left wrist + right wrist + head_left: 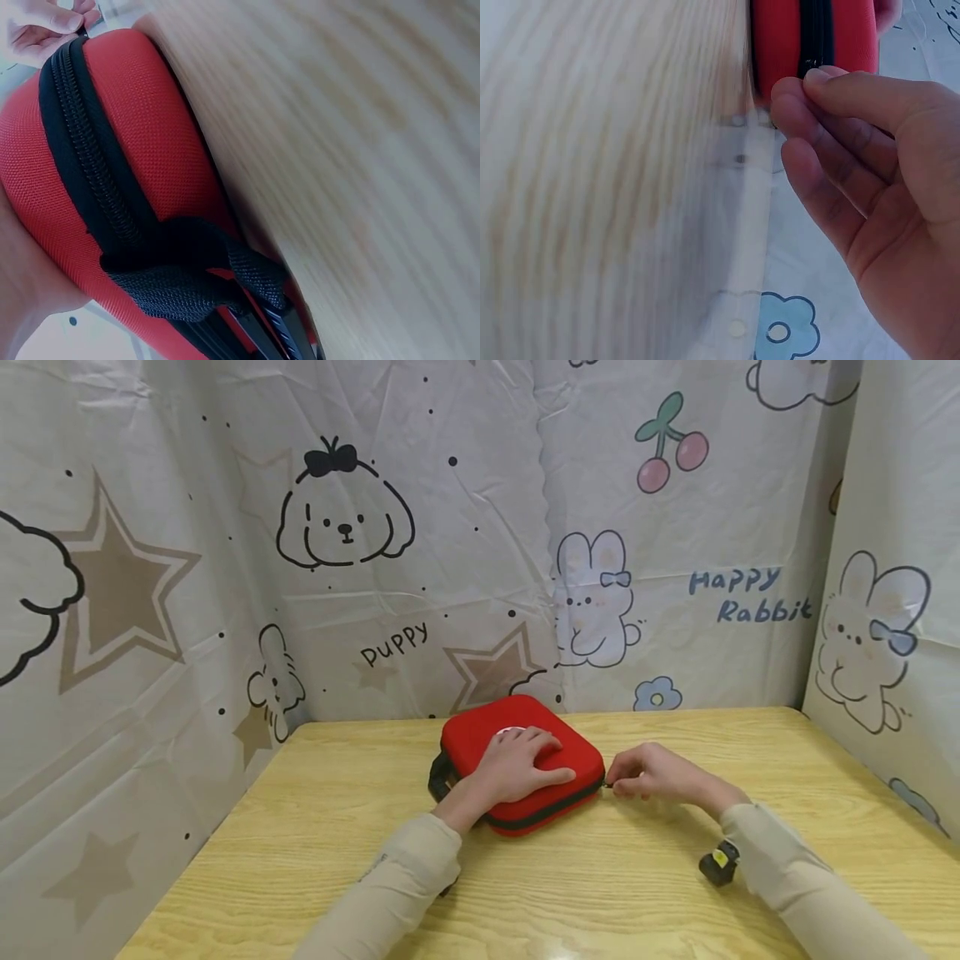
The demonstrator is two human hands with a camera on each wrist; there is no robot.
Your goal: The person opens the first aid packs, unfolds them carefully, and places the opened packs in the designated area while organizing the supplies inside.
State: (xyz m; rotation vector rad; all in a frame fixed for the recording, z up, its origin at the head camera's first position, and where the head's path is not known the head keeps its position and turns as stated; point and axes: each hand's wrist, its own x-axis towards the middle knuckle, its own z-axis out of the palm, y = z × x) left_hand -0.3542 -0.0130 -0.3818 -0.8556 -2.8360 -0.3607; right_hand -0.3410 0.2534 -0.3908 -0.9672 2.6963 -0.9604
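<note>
A red zippered case [555,735] with a black zipper band lies flat on the wooden table. Its black strap handle [172,289] sticks out on the left side. My left hand [517,764] rests on the lid with fingers spread, partly covering a white mark there. At the case's right corner, my right hand [645,772] pinches the zipper pull [814,71] between thumb and forefinger. The zipper's teeth [86,142] look closed along the stretch in the left wrist view. The pull itself is mostly hidden by the fingertips.
The wooden table [337,843] carries the case and both forearms. A printed curtain [480,527] hangs behind it and at both sides, close to the table's back edge. A small black wrist camera [718,863] sits by the right sleeve.
</note>
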